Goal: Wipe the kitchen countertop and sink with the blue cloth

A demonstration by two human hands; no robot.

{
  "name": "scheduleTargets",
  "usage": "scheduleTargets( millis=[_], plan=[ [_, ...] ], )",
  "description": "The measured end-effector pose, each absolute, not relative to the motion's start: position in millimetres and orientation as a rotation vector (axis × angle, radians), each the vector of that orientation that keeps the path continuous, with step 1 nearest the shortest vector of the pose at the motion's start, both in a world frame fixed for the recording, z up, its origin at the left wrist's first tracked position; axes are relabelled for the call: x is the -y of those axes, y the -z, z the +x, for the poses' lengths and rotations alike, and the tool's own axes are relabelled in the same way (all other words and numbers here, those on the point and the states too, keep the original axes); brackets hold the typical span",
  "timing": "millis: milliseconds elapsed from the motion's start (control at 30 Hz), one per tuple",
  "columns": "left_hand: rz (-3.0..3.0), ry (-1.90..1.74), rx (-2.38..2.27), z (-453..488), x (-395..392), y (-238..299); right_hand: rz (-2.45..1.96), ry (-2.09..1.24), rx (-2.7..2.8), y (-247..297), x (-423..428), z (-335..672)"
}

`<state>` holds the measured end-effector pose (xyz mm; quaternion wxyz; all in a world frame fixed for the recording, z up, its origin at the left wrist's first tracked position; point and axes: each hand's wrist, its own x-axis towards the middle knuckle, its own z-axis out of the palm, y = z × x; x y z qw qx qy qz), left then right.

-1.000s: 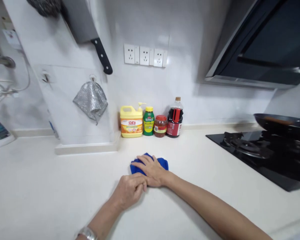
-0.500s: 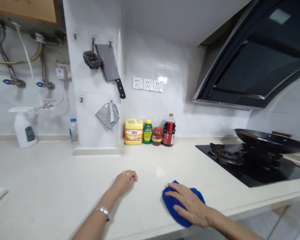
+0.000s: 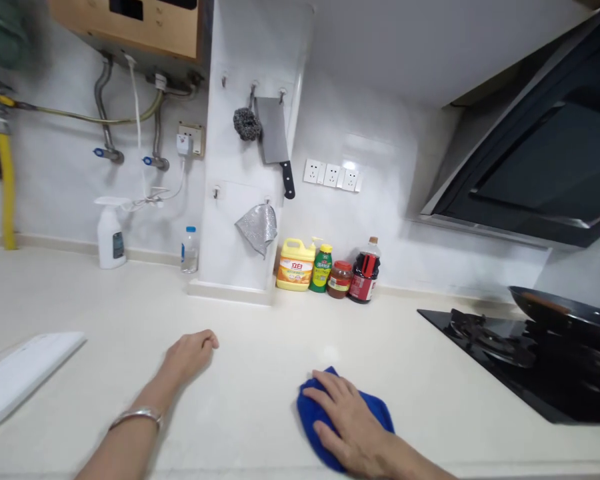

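Note:
On the pale countertop [image 3: 250, 387], my right hand [image 3: 347, 420] presses down over a blue cloth [image 3: 375, 405], fingers spread and slightly bent across it. Parts of the cloth show beyond the fingertips and to the right of the hand. My left hand [image 3: 187, 357], a silver bangle [image 3: 137, 417] at its wrist, rests on the counter to the left with loosely curled fingers. Nothing shows in it.
Along the wall stand a yellow detergent jug [image 3: 296, 265], a green bottle [image 3: 321, 269], a red-lidded jar [image 3: 339, 280] and a dark sauce bottle [image 3: 364, 273]. A gas hob [image 3: 560, 373] with a wok [image 3: 570, 310] is right. A white board [image 3: 27, 370] lies left; a cleaver [image 3: 274, 130] hangs from a hook.
The view has swung left, bringing more of the white board and the yellow pipe in. My right hand and the cloth have shifted left and nearer; my left hand lies farther left in view.

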<state>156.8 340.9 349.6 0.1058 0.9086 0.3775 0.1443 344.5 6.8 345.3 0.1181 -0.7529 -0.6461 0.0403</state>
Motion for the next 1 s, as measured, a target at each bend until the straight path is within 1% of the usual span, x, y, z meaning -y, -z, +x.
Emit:
scheduleTargets(
  millis=[167, 333, 533, 667, 767, 1000],
  plan=[
    [2.668, -0.476, -1.152, 167.7, -343.4, -337.8, -1.967, -0.145, 2.105, -349.2, -97.5, 304.4],
    [2.639, -0.467, -1.214, 171.7, -348.2, -335.5, -1.788, -0.045, 2.192, -340.1, -186.7, 294.8],
    [2.557, -0.572, -1.322, 171.1, -350.7, -333.0, -1.871, 0.03, 2.069, -336.0, -252.7, 305.5],
    [2.54, -0.643, -1.334, 169.8, -345.2, -333.5, -2.019, 0.108, 1.92, -334.1, -266.3, 304.8],
    [2.552, -0.641, -1.305, 168.6, -340.0, -333.0, -2.052, 0.148, 1.889, -331.3, -259.1, 303.7],
    [2.586, -0.652, -1.214, 159.1, -328.6, -327.1, -2.045, 0.092, 1.935, -320.8, -187.5, 310.9]
  ],
)
